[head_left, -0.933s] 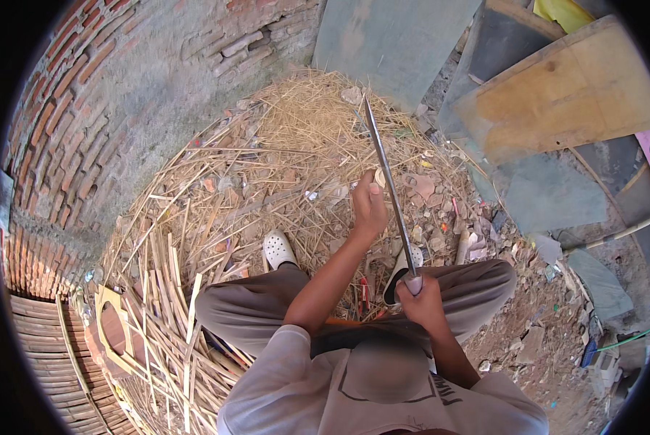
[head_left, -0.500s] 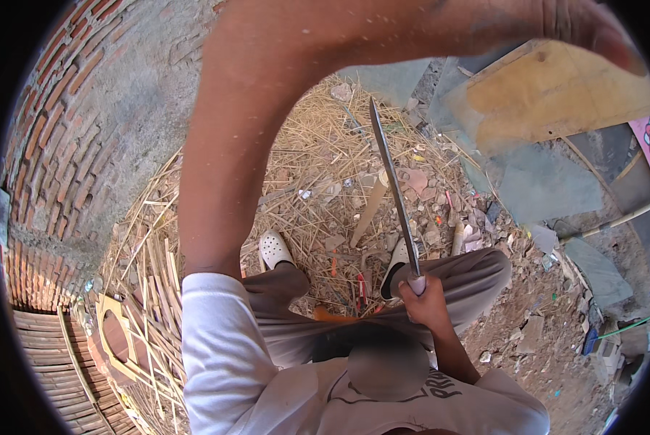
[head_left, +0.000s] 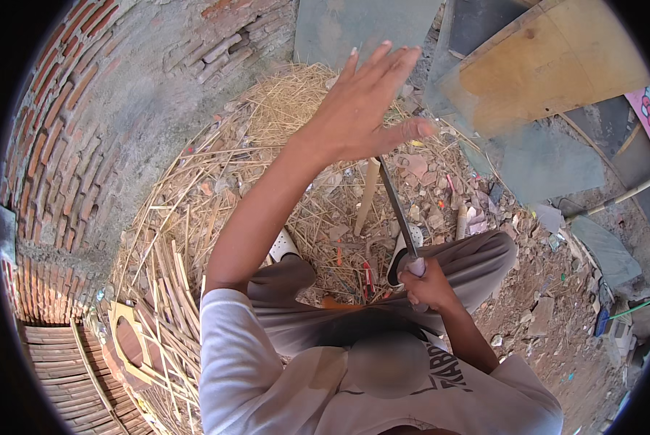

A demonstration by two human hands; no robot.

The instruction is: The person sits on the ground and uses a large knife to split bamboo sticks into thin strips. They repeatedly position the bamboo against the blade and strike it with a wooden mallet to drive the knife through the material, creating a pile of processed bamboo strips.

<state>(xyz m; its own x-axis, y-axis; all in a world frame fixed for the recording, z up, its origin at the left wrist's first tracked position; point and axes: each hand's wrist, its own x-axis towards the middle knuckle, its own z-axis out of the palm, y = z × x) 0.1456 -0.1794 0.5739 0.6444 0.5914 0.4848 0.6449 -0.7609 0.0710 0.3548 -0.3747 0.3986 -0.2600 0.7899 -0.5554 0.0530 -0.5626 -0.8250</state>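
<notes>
My left hand (head_left: 368, 105) is raised in front of me with its fingers stretched out and thumb apart, holding nothing. It covers the upper end of the long knife's blade. My right hand (head_left: 430, 283), above my right thigh, is wrapped round the pale handle of that long knife (head_left: 398, 210), whose dark narrow blade points away from me. Just left of the blade a pale bamboo piece (head_left: 368, 194) stands up from the littered ground between my feet. My white clogs (head_left: 284, 246) show on either side of it.
A brick wall (head_left: 71, 145) rises at the left. Thin bamboo strips (head_left: 172, 290) lie beside my left leg, near a yellow cut-out frame (head_left: 127, 333). Straw (head_left: 288, 101) and rubble cover the ground ahead. Boards, including a tan panel (head_left: 549, 72), lie at the far right.
My left hand has swung back from the far right toward the middle, its forearm uncovering the straw and wall. The knife stays in my right hand, nearly in place.
</notes>
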